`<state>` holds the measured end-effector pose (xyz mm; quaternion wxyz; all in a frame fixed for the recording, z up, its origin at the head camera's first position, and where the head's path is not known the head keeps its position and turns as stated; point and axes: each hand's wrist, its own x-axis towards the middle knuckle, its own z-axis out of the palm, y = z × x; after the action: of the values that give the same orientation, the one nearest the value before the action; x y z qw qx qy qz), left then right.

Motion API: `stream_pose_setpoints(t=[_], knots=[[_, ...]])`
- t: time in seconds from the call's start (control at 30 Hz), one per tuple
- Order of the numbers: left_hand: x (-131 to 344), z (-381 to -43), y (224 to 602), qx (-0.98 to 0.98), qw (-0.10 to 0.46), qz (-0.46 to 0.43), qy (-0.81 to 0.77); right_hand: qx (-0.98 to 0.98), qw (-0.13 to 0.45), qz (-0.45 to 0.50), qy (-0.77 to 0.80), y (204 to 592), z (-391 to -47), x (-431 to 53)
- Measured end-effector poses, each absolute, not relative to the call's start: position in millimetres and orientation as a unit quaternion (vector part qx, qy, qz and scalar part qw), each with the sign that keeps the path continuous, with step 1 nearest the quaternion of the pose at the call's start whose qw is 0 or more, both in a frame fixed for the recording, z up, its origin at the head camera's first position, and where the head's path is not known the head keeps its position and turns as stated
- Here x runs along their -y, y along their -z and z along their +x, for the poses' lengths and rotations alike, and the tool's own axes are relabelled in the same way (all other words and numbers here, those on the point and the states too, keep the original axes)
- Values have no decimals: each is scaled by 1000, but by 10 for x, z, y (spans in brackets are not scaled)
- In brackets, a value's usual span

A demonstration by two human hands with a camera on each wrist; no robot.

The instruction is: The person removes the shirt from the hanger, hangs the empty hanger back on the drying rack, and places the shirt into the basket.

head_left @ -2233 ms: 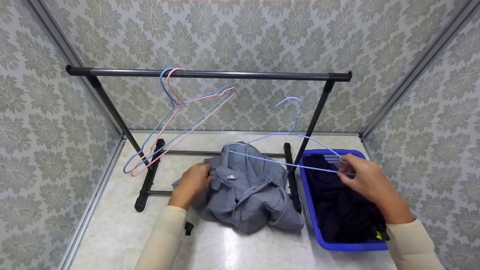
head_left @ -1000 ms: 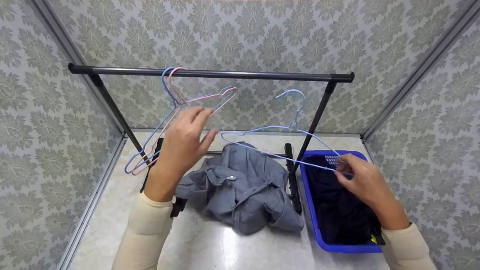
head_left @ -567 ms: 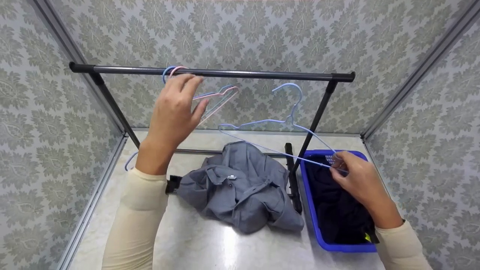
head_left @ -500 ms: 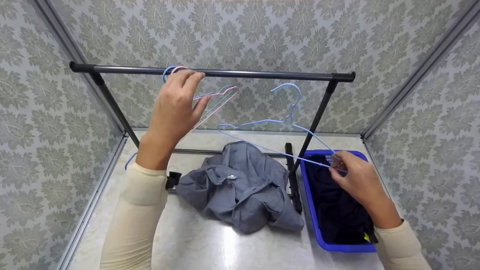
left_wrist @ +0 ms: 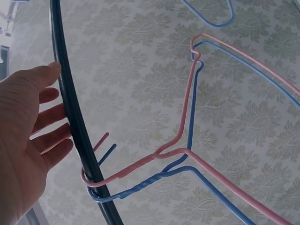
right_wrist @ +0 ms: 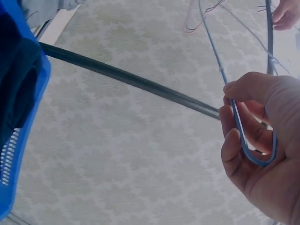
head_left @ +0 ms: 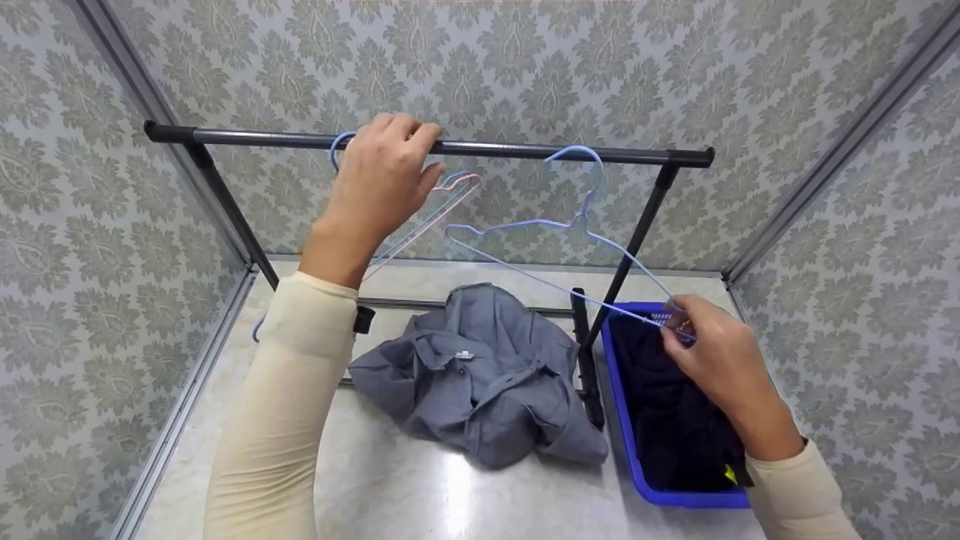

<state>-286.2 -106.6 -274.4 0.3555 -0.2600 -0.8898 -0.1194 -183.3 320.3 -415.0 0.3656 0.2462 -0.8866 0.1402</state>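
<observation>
My right hand (head_left: 712,345) pinches the lower right corner of a light blue wire hanger (head_left: 540,223). In the right wrist view, thumb and fingers close on the bent end of that hanger (right_wrist: 240,124). Its hook points upward and overlaps the rail in the head view. My left hand (head_left: 386,169) is at the black rail (head_left: 495,150); in the left wrist view the thumb and loosely bent fingertips lie along one side of the rail (left_wrist: 70,103). Beside it hang a pink hanger (left_wrist: 136,168) and a blue hanger (left_wrist: 140,184), partly hidden by the left hand in the head view.
A crumpled grey shirt (head_left: 487,390) lies on the pale floor under the rack. To the right, a blue basket (head_left: 637,480) holds dark clothing (head_left: 675,405). The rack's right post (head_left: 630,247) rises behind the held hanger. Patterned walls stand around.
My left hand has left the grey shirt and risen to the rail, moving slightly right most recently. The right hand has tilted the light blue hanger, raising its hook to rail height in view.
</observation>
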Motion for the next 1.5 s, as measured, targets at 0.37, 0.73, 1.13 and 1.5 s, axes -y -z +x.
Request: stream_pose_setpoints(t=[0.37, 0.73, 1.13, 1.5], knots=[[1033, -2951, 2767, 885, 371, -246, 139, 883, 409, 202, -113, 4069, -1793, -2956], [992, -2945, 2749, 886, 369, -232, 156, 886, 433, 142, -85, 4110, -1802, -2591], [990, -2969, 2763, 884, 373, -232, 160, 900, 398, 152, -91, 4195, -1927, -2412], [993, -2980, 2771, 880, 379, -236, 166, 902, 384, 171, -102, 4265, -2017, -2252]])
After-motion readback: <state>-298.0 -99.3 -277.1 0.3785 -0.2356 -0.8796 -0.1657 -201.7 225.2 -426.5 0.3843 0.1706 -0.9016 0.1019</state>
